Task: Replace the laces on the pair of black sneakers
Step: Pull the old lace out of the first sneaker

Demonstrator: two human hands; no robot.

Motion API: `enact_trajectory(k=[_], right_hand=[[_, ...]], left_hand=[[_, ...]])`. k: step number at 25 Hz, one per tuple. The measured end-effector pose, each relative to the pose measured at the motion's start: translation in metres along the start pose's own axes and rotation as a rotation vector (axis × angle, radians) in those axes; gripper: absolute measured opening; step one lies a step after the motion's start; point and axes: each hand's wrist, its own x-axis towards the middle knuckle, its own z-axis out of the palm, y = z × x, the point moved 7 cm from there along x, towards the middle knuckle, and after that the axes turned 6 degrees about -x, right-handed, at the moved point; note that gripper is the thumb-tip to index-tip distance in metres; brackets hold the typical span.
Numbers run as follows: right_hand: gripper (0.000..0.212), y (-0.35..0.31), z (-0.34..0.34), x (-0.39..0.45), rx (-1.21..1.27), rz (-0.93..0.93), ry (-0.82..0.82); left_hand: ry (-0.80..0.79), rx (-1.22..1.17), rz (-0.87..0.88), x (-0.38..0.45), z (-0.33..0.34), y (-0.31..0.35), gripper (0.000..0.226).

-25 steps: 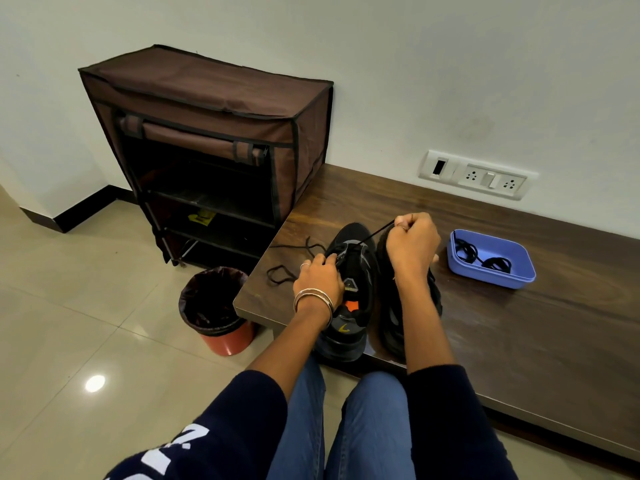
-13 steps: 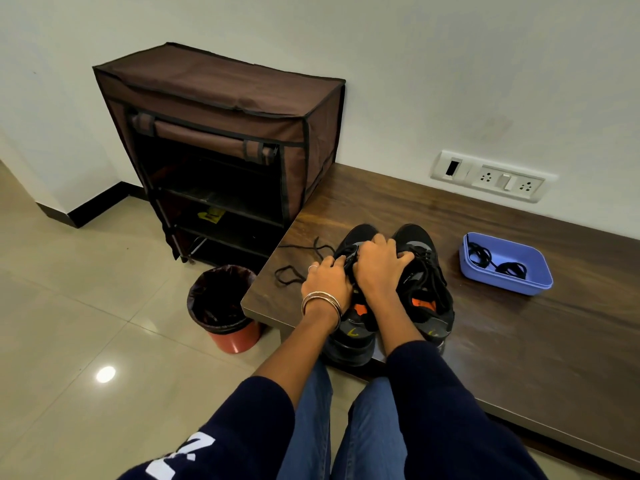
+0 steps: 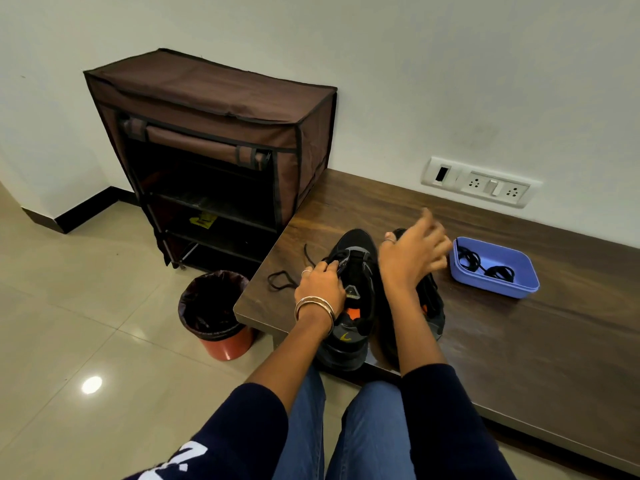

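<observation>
Two black sneakers stand side by side at the front edge of the wooden bench (image 3: 519, 341). My left hand (image 3: 320, 282) grips the left sneaker (image 3: 353, 306) at its lacing area, fingers curled over the upper. My right hand (image 3: 412, 252) hovers, blurred, above the right sneaker (image 3: 433, 306) with fingers spread and nothing in it. A loose black lace (image 3: 284, 275) trails on the bench to the left of the shoes. A blue tray (image 3: 498, 287) to the right holds coiled black laces (image 3: 485, 266).
A brown fabric shoe rack (image 3: 214, 133) stands against the wall left of the bench. A red bin (image 3: 216, 313) with a black liner sits on the tiled floor below the bench corner. A switch and socket plate (image 3: 481, 183) is on the wall.
My right hand pulled a lace up, dropped onto the shoes, then lifted away to the right with fingers spread. My left hand stayed on the left sneaker.
</observation>
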Motion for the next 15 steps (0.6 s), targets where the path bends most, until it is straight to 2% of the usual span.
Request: enact_trajectory(k=[2,4,7,10,15], right_hand=[[0.031,-0.017,0.026,-0.009,-0.243,-0.243,-0.185],[0.013,-0.022,0.054,-0.024,-0.447,-0.376,-0.346],[0.011,-0.022,0.07,-0.034,-0.524,-0.442,-0.357],[0.012,-0.013,0.064,-0.034,-0.334,-0.374,-0.252],[0.023,0.009,0.012,-0.024,0.402,-0.005,0.049]], left_hand=[[-0.004,-0.002,-0.002,0.0,0.001,0.0,0.046],[-0.006,0.003,0.005,0.0,0.001,0.001,0.046],[-0.008,0.011,0.011,-0.001,0.0,0.001,0.046],[-0.007,0.001,0.003,-0.001,0.0,0.001,0.045],[0.01,-0.004,0.022,0.0,-0.001,0.001,0.044]])
